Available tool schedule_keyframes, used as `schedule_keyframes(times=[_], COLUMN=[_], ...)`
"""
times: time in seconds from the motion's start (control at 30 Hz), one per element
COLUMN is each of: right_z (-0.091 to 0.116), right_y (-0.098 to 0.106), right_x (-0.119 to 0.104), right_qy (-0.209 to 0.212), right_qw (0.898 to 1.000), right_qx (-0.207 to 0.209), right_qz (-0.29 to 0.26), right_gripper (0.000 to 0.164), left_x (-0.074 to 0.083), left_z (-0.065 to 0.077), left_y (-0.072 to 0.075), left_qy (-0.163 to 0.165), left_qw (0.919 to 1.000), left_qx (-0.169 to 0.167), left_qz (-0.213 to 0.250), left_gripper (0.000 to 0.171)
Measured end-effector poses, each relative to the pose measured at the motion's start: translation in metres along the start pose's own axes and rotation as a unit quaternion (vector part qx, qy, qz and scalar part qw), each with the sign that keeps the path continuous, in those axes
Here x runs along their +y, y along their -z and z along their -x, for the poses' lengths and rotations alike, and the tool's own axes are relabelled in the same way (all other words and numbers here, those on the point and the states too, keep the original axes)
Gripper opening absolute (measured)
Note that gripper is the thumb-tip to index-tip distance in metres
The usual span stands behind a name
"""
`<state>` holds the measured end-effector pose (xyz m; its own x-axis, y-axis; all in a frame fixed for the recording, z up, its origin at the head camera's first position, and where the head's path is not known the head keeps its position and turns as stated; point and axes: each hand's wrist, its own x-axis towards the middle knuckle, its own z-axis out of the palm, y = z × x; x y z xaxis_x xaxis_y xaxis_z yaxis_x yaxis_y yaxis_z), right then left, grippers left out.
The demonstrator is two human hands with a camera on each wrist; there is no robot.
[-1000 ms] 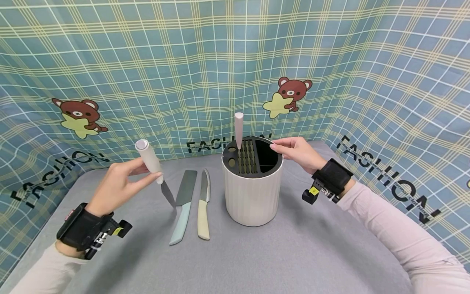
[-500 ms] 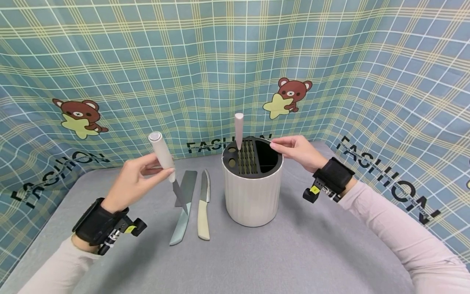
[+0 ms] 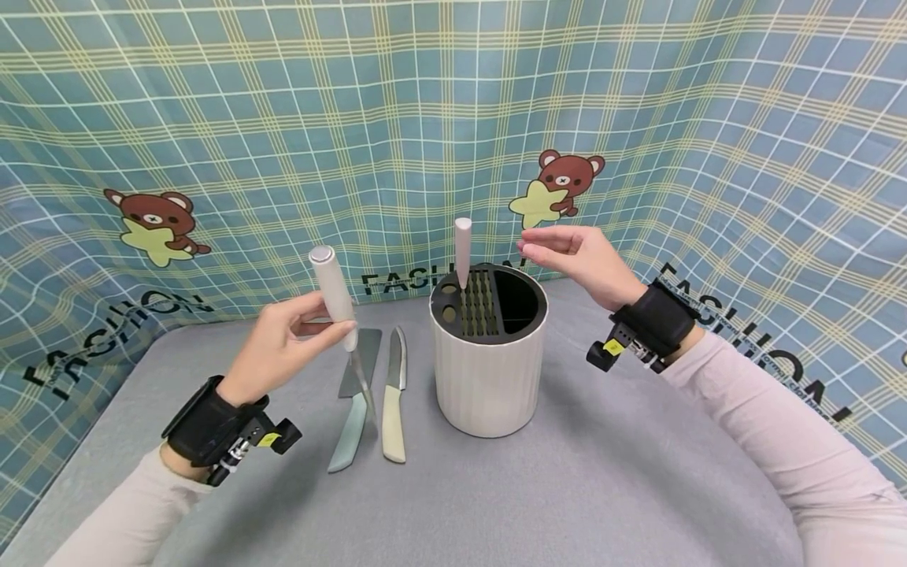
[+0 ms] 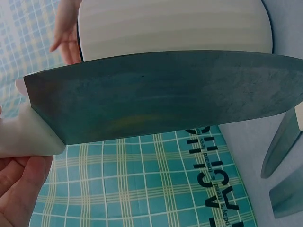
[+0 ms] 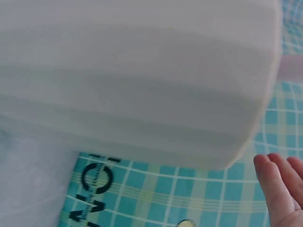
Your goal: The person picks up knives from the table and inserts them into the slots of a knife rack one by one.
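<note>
My left hand (image 3: 286, 346) grips a white-handled knife (image 3: 333, 287) by its handle, blade pointing down. In the left wrist view its broad grey blade (image 4: 161, 97) spans the picture in front of the holder. The white ribbed knife holder (image 3: 487, 390) stands upright on the table, with a black slotted top (image 3: 478, 303). A pinkish handle (image 3: 463, 248) sticks up out of that top. Just above the holder's right rim hovers my right hand (image 3: 584, 260), fingers extended and holding nothing, apart from the holder.
Left of the holder lie a blue-handled cleaver (image 3: 349, 437) and a cream-handled knife (image 3: 393, 421), side by side on the grey cloth (image 3: 496, 504). A checked curtain (image 3: 340, 118) hangs behind and along the sides.
My left hand has carried the knife rightward, and its blade now hangs in front of the cleaver. My right hand has risen off the holder's rim.
</note>
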<state>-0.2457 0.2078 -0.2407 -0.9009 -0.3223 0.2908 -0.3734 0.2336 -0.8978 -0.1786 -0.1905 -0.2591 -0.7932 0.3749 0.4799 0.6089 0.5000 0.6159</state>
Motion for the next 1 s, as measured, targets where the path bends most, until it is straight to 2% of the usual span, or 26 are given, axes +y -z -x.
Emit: schedule_keyframes(times=[0.13, 0.33, 0.6, 1.0], right_z=[-0.002, -0.004, -0.007, -0.009], right_y=[-0.005, -0.019, -0.034, -0.054], right_x=[-0.014, -0.027, -0.033, -0.044], right_qy=[0.019, 0.025, 0.014, 0.037], right_qw=[0.999, 0.998, 0.996, 0.991], right_qx=[-0.026, -0.066, -0.088, -0.122], right_qz=[-0.003, 0.002, 0.026, 0.034], right_gripper=[0.044, 0.042, 0.040, 0.036], left_x=[0.003, 0.005, 0.009, 0.016], left_z=[-0.003, -0.007, -0.011, -0.020], left_y=[-0.003, -0.009, -0.016, -0.030], left_qy=[0.004, 0.009, 0.011, -0.001], left_qw=[0.9999, 0.9996, 0.9988, 0.9979], left_qx=[-0.007, -0.013, -0.029, -0.041], left_qz=[0.015, 0.022, 0.037, 0.050], left_gripper=[0.030, 0.028, 0.027, 0.025])
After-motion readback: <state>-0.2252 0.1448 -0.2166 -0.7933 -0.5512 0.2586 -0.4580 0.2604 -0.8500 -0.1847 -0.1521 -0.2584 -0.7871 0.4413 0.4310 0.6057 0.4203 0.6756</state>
